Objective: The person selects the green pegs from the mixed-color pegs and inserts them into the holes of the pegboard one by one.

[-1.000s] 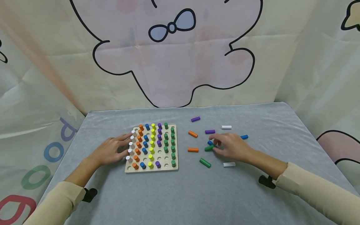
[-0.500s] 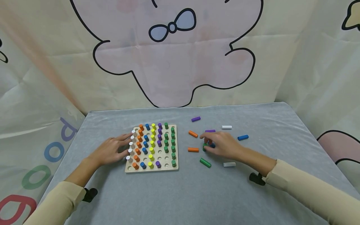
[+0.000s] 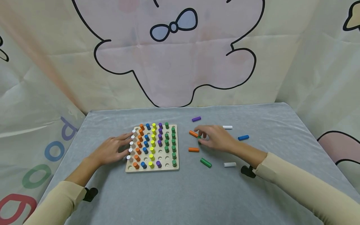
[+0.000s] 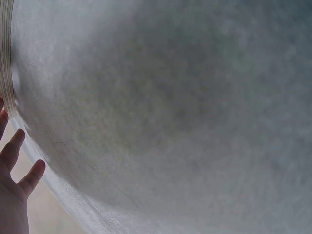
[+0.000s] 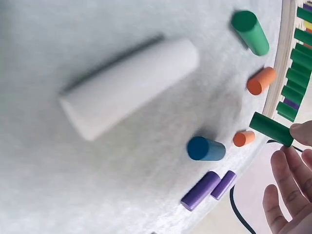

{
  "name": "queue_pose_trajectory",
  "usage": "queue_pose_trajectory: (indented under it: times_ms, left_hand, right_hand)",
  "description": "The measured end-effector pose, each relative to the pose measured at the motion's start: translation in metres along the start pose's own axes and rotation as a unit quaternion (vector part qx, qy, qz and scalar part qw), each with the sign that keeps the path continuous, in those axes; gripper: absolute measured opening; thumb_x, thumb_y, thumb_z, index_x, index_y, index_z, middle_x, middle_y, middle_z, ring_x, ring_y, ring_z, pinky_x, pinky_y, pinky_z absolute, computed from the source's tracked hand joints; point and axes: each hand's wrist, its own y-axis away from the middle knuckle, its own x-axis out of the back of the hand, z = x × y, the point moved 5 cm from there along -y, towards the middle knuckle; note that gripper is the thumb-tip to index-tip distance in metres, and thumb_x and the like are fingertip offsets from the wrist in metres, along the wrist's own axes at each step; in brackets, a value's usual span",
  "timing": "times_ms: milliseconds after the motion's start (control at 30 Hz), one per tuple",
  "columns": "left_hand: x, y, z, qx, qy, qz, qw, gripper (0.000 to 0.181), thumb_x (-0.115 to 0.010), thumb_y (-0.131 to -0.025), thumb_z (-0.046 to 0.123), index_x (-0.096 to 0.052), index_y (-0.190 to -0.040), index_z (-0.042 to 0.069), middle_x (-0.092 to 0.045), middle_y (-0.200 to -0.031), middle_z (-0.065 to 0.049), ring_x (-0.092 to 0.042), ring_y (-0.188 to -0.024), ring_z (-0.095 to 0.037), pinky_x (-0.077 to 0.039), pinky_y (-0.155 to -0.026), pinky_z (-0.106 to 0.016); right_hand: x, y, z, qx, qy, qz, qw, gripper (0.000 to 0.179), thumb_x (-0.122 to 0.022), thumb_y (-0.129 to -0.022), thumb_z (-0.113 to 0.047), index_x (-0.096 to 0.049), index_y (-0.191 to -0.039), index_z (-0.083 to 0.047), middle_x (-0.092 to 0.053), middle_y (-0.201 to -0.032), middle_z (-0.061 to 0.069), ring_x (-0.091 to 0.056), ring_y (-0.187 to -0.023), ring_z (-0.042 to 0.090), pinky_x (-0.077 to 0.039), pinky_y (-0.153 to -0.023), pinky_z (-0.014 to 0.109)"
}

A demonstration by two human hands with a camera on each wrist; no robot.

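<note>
A cream pegboard (image 3: 176, 167) stands on the table with rows of white, orange, blue, yellow, purple and green pegs upright in its holes. My left hand (image 3: 111, 150) rests at the board's left edge beside the white pegs (image 3: 131, 144), its fingers loosely extended; in the left wrist view only some fingers show. My right hand (image 3: 216, 138) is right of the board, pinching a green peg (image 5: 271, 129) between thumb and fingers, clear of the table. In the head view that peg is mostly hidden behind the fingers.
Loose pegs lie right of the board: orange pegs (image 3: 193, 150), a green peg (image 3: 206, 162), white pegs (image 3: 229, 164), a blue peg (image 3: 243, 137) and a purple peg (image 3: 196, 119). Beneath my right hand, another blue peg (image 5: 206, 148) is hidden from the head view. Grey cloth (image 3: 180, 197) covers the table.
My right hand has picked up the green peg from among the loose pegs and moved left with it toward the board. The left hand has stayed put.
</note>
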Motion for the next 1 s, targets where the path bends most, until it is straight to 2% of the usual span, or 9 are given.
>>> queue_pose_trajectory:
  times_ms: [267, 400, 600, 867, 1000]
  left_hand:
    - [0.001, 0.000, 0.001, 0.005, -0.003, -0.009, 0.9999, 0.054, -0.059, -0.094, 0.035, -0.060, -0.137, 0.002, -0.046, -0.151, -0.017, -0.053, -0.129, -0.039, -0.044, -0.096, -0.063]
    - [0.001, 0.000, 0.002, 0.006, -0.003, -0.010, 0.9999, 0.054, -0.059, -0.094, 0.036, -0.060, -0.137, 0.002, -0.046, -0.151, -0.017, -0.052, -0.130, -0.039, -0.043, -0.096, -0.063]
    - [0.000, 0.001, 0.001, 0.006, -0.001, -0.007, 1.0000, 0.054, -0.059, -0.094, 0.036, -0.059, -0.137, 0.002, -0.046, -0.151, -0.016, -0.052, -0.130, -0.039, -0.043, -0.096, -0.063]
    - [-0.001, 0.000, -0.002, 0.008, 0.001, -0.001, 1.0000, 0.055, -0.061, -0.093, 0.035, -0.059, -0.138, 0.003, -0.045, -0.152, -0.015, -0.054, -0.129, -0.037, -0.044, -0.097, -0.062]
    - [-0.002, -0.001, -0.003, 0.009, 0.003, -0.005, 0.9999, 0.055, -0.062, -0.093, 0.034, -0.058, -0.138, 0.003, -0.045, -0.152, -0.014, -0.054, -0.129, -0.036, -0.043, -0.097, -0.062]
  right_hand:
    - [0.003, -0.022, -0.003, 0.008, 0.011, 0.027, 0.9995, 0.031, -0.075, -0.087, -0.012, -0.067, -0.117, -0.007, -0.071, -0.091, 0.001, -0.067, -0.078, 0.016, -0.052, -0.066, 0.030]
    - [0.003, -0.034, -0.003, -0.001, 0.014, 0.034, 0.9993, 0.032, -0.074, -0.088, -0.014, -0.066, -0.119, -0.008, -0.071, -0.093, 0.001, -0.066, -0.080, 0.018, -0.051, -0.066, 0.031]
    - [0.002, -0.050, -0.005, -0.024, 0.003, 0.036, 0.9991, 0.033, -0.072, -0.090, -0.015, -0.066, -0.121, -0.007, -0.071, -0.096, 0.001, -0.066, -0.083, 0.019, -0.051, -0.069, 0.033]
    - [0.000, -0.065, -0.011, -0.014, -0.010, 0.061, 0.9980, 0.031, -0.073, -0.090, -0.012, -0.067, -0.120, -0.005, -0.072, -0.097, 0.003, -0.067, -0.086, 0.019, -0.053, -0.073, 0.034]
    - [-0.001, -0.073, -0.013, -0.022, -0.015, 0.065, 0.9975, 0.031, -0.072, -0.091, -0.011, -0.067, -0.120, -0.006, -0.072, -0.098, 0.004, -0.066, -0.087, 0.018, -0.053, -0.076, 0.034]
